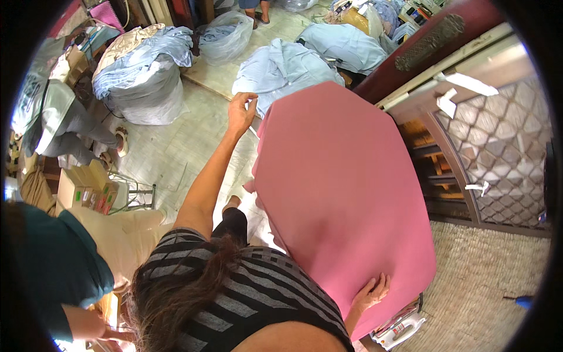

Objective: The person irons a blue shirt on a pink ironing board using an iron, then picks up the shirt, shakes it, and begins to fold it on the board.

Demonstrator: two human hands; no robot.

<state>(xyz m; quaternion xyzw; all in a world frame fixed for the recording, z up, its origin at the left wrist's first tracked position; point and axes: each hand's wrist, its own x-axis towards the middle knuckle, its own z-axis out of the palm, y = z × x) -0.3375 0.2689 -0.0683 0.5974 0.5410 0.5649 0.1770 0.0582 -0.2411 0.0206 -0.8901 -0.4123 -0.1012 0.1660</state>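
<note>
A padded ironing board with a pink cloth cover [334, 176] stands in front of me and to the right. My left hand [240, 115] is raised beside its far left edge, fingers bent and thumb apart, and nothing shows in it. Just beyond that hand lies a light blue garment [287, 67], spread past the board's far end. On the near right part of the cover rests my right hand [372, 291], open with its fingers loosely spread. A white iron [400, 330] sits by the board's near end, partly hidden by the cover.
A bulky sack topped with blue clothes [146, 88] stands at the far left, near a clear plastic bag [226, 38]. Cardboard boxes [85, 185] and a co-worker in a dark green top [64, 258] are to my left. A lattice gate [504, 146] bounds the right side.
</note>
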